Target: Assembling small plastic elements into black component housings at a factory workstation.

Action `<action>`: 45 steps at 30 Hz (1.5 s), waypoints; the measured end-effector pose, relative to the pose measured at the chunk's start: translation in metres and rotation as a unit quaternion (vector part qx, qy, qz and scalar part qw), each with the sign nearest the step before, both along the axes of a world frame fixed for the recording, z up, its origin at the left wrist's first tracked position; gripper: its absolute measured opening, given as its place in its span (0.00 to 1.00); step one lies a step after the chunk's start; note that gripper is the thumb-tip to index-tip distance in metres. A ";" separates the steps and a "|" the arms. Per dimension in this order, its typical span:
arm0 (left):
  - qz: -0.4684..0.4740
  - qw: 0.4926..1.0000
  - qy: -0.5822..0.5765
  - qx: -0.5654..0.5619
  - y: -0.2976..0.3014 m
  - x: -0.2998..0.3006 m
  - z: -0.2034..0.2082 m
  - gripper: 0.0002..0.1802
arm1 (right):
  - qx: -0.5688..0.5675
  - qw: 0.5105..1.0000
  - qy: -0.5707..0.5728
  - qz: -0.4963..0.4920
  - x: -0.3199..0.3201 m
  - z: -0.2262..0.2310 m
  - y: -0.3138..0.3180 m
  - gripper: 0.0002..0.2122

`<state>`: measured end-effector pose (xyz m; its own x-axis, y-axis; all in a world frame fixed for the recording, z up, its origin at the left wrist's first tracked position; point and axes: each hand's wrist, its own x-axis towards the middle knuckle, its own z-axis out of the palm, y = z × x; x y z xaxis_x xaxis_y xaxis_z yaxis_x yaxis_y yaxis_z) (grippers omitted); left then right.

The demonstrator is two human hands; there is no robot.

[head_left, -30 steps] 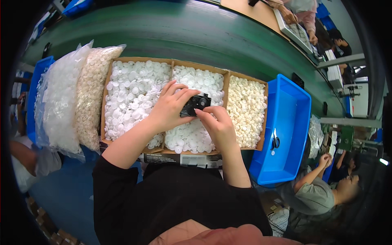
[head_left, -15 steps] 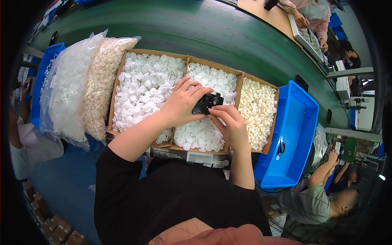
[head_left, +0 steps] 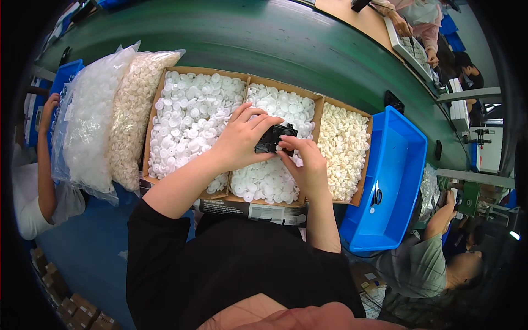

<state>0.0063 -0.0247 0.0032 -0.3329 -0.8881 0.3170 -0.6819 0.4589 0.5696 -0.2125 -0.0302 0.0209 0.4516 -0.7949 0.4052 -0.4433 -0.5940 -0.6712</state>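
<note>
My left hand (head_left: 242,138) is closed round a small black plastic housing (head_left: 268,141) with a round black part on its top, held above the middle compartment of white plastic gears (head_left: 267,179). My right hand (head_left: 306,163) is at the near right side of the housing, thumb and forefinger pinched together over it. What sits between those fingertips, if anything, is too small to tell. Under my left forearm lies another compartment of white wheel-like gears (head_left: 190,118). Smaller cream-coloured parts (head_left: 342,148) fill the compartment on the right.
A blue bin (head_left: 399,187) with a small black loop and a white piece in it stands to the right. Clear bags of white (head_left: 91,121) and cream parts (head_left: 135,121) lean at the left. Beyond runs a green conveyor belt (head_left: 220,36). Other people work on both sides.
My right fingertips have moved from the housing's near edge up over it. The left hand keeps its hold. At the far left, another person's arm has risen beside the bags.
</note>
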 end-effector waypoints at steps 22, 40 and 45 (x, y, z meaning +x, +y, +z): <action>0.085 0.982 -0.005 0.169 0.012 0.091 0.052 0.19 | 0.034 0.922 0.226 -0.311 -0.084 -0.013 -0.011 0.09; 0.124 0.976 0.066 0.169 0.012 0.093 0.023 0.16 | 0.100 0.914 0.168 -0.356 -0.077 0.002 -0.011 0.07; 0.156 0.961 0.140 0.178 0.013 0.105 0.022 0.13 | 0.101 0.920 0.186 -0.331 -0.090 -0.004 -0.015 0.07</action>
<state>0.1116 -0.0112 0.0256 0.0223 -0.9997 0.0133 -0.5520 -0.0012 0.8339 -0.3028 -0.0451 0.0166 -0.0813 -0.9875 0.1352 -0.8843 0.0089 -0.4668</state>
